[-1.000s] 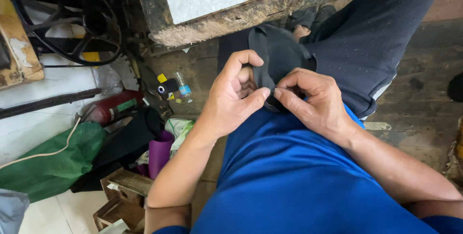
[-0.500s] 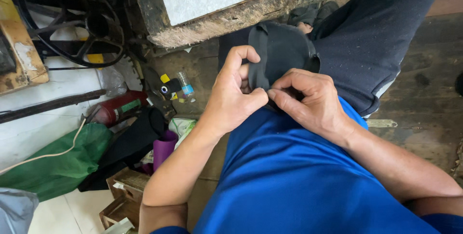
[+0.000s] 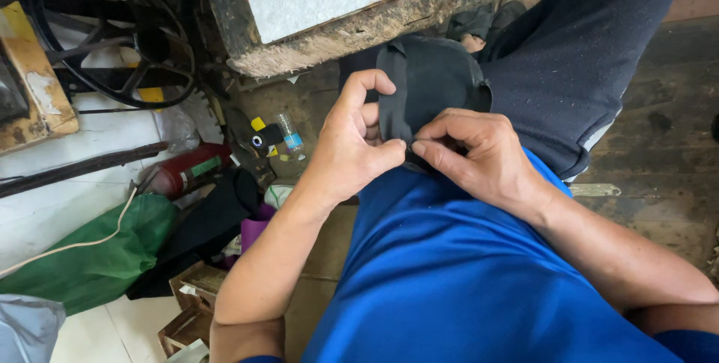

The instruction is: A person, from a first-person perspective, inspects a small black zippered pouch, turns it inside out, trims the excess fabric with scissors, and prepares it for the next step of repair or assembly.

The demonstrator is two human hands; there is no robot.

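Beside a red cylinder (image 3: 187, 171), both hands pinch black fabric (image 3: 434, 78).

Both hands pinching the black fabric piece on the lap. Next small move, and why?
Probably slide the right hand a little further along the folded edge of the black fabric piece while the left hand keeps its pinch. Both thumbs meet at one spot on the fold, and the edge above it looks loose.
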